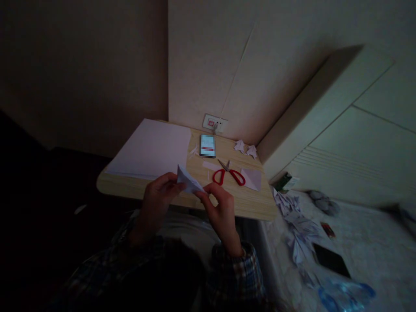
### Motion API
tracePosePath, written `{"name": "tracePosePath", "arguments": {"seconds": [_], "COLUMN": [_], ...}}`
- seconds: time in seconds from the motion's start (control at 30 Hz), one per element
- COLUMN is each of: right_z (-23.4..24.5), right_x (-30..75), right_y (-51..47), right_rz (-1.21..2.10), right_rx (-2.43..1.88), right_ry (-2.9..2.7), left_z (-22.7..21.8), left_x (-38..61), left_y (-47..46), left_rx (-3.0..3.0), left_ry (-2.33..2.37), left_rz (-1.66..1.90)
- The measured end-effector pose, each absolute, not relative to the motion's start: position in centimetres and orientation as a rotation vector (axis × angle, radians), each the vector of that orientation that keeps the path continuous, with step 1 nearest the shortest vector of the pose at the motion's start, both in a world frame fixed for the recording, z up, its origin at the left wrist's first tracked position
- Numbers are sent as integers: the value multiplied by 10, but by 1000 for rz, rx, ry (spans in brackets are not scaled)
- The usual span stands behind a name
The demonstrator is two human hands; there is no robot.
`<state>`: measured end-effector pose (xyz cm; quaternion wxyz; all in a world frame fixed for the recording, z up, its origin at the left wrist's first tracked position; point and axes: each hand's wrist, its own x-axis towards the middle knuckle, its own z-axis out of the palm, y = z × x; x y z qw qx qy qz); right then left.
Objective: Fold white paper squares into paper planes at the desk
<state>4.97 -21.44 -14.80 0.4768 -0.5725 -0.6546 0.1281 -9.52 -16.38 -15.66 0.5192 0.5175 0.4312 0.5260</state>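
A piece of folded white paper is held up over the front edge of the table, between both hands. My left hand pinches its left end, thumb in front. At its lower right corner, my right hand grips the paper with thumb and forefinger. Just beyond lie scissors with red handles, their blades slightly apart. A square of paper rests to the right of the scissors, and narrow paper strips lie to their left.
Large white sheets cover the table's left side. A lit phone lies near the wall socket. Two folded paper shapes sit at the back right. On the bed are several folded papers and a dark flat object.
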Motion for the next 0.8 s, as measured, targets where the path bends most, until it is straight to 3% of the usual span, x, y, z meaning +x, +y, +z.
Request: {"name": "tracePosePath", "arguments": {"seconds": [0.8], "right_z": [-151], "right_x": [50], "right_y": [-215], "right_rz": [348], "right_rx": [-1326], "right_ry": [-1417], "left_z": [-159], "left_x": [-86], "left_y": [-167], "left_rx": [1495], "left_ry": [925], "left_rz": [1153]}}
